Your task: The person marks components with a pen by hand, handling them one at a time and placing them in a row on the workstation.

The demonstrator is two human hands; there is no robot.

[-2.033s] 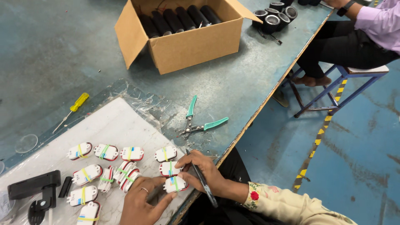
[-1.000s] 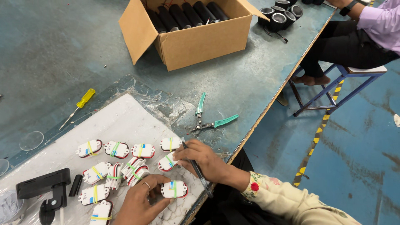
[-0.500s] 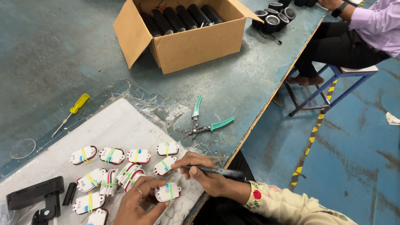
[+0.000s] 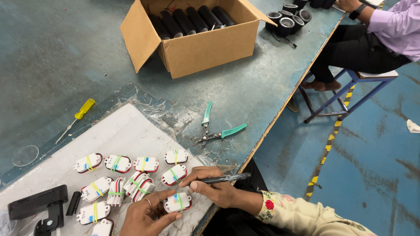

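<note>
White banded module (image 4: pixel 177 202) pinned under left hand (image 4: pixel 146 216) fingers at near table (image 4: pixel 65 52) edge, on grey mat (image 4: pixel 127 135); right hand (image 4: pixel 216 190) fingers closed round black pen (image 4: pixel 223 178), tip toward module; green pliers (image 4: pixel 216 131) nr, cardboard box (image 4: pixel 197 48) beyond.

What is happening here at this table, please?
A person sits at the table with small white modules laid out on a white sheet. The left hand steadies one module while the right hand holds a pen over it. Green pliers, a yellow screwdriver and a box of black cylinders lie beyond. Another person sits at the far corner.
</note>
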